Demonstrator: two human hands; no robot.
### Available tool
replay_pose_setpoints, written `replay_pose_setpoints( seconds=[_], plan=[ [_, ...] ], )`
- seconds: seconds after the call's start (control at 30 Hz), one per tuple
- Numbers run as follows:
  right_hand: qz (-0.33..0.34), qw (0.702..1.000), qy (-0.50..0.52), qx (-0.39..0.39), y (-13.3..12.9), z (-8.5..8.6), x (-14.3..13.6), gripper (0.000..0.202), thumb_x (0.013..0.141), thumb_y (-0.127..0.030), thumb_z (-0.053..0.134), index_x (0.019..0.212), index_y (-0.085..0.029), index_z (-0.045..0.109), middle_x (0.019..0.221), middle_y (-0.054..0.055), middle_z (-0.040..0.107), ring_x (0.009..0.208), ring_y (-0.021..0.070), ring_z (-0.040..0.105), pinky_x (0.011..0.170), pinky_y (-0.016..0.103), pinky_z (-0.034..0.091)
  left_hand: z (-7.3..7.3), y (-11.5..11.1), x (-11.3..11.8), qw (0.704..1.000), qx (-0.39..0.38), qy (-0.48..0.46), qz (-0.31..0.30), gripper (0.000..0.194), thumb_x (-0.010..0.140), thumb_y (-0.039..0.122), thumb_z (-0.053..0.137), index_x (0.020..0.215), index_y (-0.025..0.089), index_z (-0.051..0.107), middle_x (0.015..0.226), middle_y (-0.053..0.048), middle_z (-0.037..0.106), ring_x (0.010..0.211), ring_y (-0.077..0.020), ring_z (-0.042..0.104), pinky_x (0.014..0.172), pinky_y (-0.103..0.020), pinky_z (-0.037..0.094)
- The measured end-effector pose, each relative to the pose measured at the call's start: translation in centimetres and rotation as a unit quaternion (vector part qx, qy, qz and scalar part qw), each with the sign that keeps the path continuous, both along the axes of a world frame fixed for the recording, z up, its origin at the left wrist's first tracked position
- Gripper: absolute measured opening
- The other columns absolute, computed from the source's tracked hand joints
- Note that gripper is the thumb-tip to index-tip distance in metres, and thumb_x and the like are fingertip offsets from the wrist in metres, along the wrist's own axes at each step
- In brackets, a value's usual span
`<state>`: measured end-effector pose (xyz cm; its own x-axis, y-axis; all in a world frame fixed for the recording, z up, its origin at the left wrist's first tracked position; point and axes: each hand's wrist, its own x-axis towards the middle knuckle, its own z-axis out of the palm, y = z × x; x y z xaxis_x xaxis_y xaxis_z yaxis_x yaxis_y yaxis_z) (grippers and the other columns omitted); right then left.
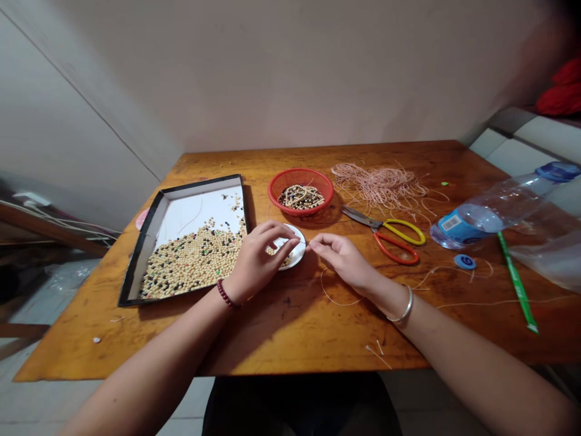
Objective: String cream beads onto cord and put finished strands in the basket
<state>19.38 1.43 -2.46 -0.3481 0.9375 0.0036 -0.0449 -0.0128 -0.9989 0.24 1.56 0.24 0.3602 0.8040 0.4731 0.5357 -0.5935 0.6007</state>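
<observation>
Beads (195,260), cream with plenty of dark ones and odd dots of green and red, fill the near part of the tray just left of the left hand, and we've got more on the plate under its fingers. Biggest first: the wooden table (290,339) spreads beneath both hands. On it, the black-edged tray (184,215) lies beside the left hand; well to the right of the right hand, a clear plastic bottle (483,212) leans over. Beyond the right hand sits a tangle of pink string (381,181), and nearer to it, open scissors (374,225) with yellow and red handles. Straight beyond the hands, a red basket (273,191) carries strung beads (302,197). Now the hands! Right hand (347,260): thumb and fingertips pinched on a thin dark strand (300,241). Left hand (258,257): fingers curved over the small white plate (297,257), thumb near the fingertips; whether it grips the strand, can't tell. Smallest, a blue bottle cap (465,261), right of the right hand.
</observation>
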Motion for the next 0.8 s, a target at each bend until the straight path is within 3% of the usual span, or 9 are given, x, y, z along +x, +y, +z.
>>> replay_pose_setpoints(
  seconds=[0.13, 0.2, 0.33, 0.47, 0.8],
  plan=[
    [-0.030, 1.000, -0.001, -0.003, 0.2, -0.5, 0.1, 0.035, 0.080, -0.052, 0.057, 0.081, -0.017, 0.057, 0.051, -0.008, 0.031, 0.046, 0.0079, 0.024, 0.046, 0.024, 0.018, 0.0, 0.2, -0.5, 0.988, 0.082, 0.074, 0.111, 0.017, 0.092, 0.030, 0.051, 0.099, 0.018, 0.061, 0.087, -0.004, 0.065, 0.076, -0.0138, 0.058, 0.069, -0.027, 0.046],
    [-0.044, 0.999, -0.001, -0.011, 0.3, -0.6, 0.1, 0.035, 0.079, -0.052, 0.058, 0.081, -0.017, 0.057, 0.050, -0.009, 0.029, 0.046, 0.0081, 0.024, 0.045, 0.025, 0.017, 0.0, 0.4, -0.8, 0.974, 0.096, 0.152, 0.136, 0.019, 0.092, 0.032, 0.051, 0.100, 0.019, 0.062, 0.088, -0.005, 0.066, 0.078, -0.0163, 0.058, 0.070, -0.029, 0.046],
    [-0.053, 0.998, 0.002, -0.035, 0.4, -0.3, 0.2, 0.032, 0.078, -0.049, 0.059, 0.079, -0.018, 0.056, 0.050, -0.009, 0.028, 0.045, 0.0080, 0.022, 0.045, 0.025, 0.016, -0.4, 0.7, -1.3, 0.953, 0.045, 0.293, 0.060, 0.028, 0.087, 0.038, 0.057, 0.107, 0.019, 0.062, 0.103, -0.008, 0.066, 0.092, -0.0223, 0.059, 0.075, -0.032, 0.047],
    [-0.041, 0.997, 0.006, -0.057, 0.1, 0.2, 0.0, 0.026, 0.077, -0.043, 0.056, 0.076, -0.017, 0.056, 0.051, -0.008, 0.028, 0.045, 0.0078, 0.020, 0.044, 0.025, 0.014, -0.8, 0.6, -1.4, 0.945, 0.028, 0.322, 0.051, 0.037, 0.085, 0.042, 0.058, 0.113, 0.018, 0.061, 0.114, -0.010, 0.063, 0.100, -0.0255, 0.059, 0.081, -0.034, 0.047],
    [-0.014, 0.996, 0.028, -0.086, -0.3, 0.4, -0.1, 0.015, 0.072, -0.030, 0.048, 0.073, -0.016, 0.055, 0.052, -0.008, 0.027, 0.046, 0.0075, 0.018, 0.044, 0.024, 0.011, -0.8, 0.2, -1.1, 0.941, -0.018, 0.335, 0.047, 0.023, 0.086, 0.040, 0.056, 0.090, 0.021, 0.068, 0.084, -0.006, 0.067, 0.070, -0.0196, 0.061, 0.058, -0.026, 0.039]
  ],
)
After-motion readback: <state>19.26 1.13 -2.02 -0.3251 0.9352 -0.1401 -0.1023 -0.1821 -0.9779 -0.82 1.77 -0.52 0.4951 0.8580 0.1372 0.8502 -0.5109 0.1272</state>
